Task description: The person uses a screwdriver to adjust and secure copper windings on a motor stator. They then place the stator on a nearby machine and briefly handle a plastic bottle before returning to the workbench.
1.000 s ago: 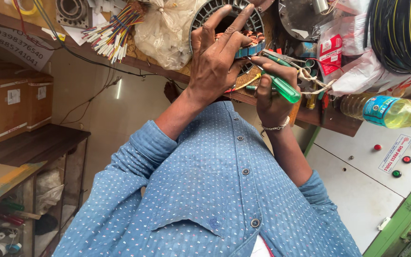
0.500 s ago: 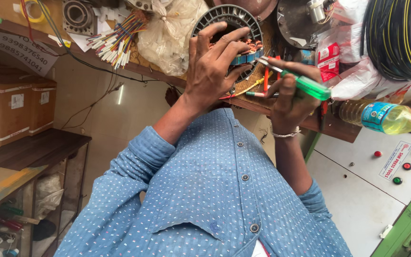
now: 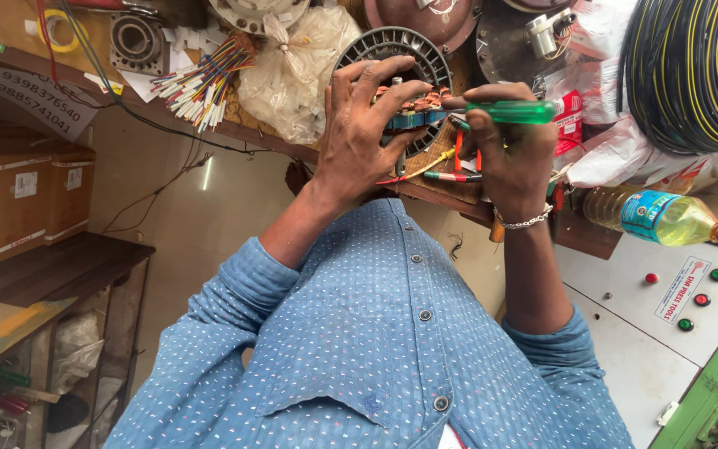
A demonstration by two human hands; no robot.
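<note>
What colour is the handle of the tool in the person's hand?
The screwdriver handle is see-through green, held in the right hand; the head view shows it.

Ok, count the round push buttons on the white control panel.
4: a red button highest on the panel, a green button near the right edge, a second red button below it, and a lower green button. More may sit out of frame.

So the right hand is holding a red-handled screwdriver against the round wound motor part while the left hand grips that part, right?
Not quite: the screwdriver handle is green, not red, as the head view shows. The right hand holds it at the round motor part, and the left hand grips that part.
</note>
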